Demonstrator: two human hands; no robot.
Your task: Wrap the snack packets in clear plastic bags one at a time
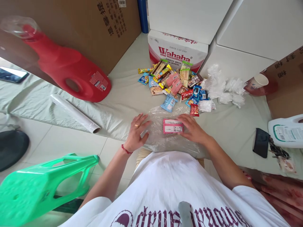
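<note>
- On clear plastic film (165,143) over pale green cloth (123,94), between both hands, has a pink-and-white packet (172,126) lying flat; cannot tell whether single or stacked.
- At the film's left side, spreads the left hand (137,132) with thumb and fingers wide apart, away from the packet; wears a red bracelet (126,149) on that wrist.
- At the packet's right end, sets the right hand (193,129) with thumb and fingertips parted around it; cannot tell whether gripping.
- Beyond the film, faces a heap of wrapped snacks (169,82) before a Wahaha purified water carton (177,50), with crumpled clear plastic bundles (215,83) to the right.
- Off left, shows a plastic film roll (75,113) near a red detergent jug (80,69).
- Off right, shows a black phone (261,143) near a white jug (287,130).
</note>
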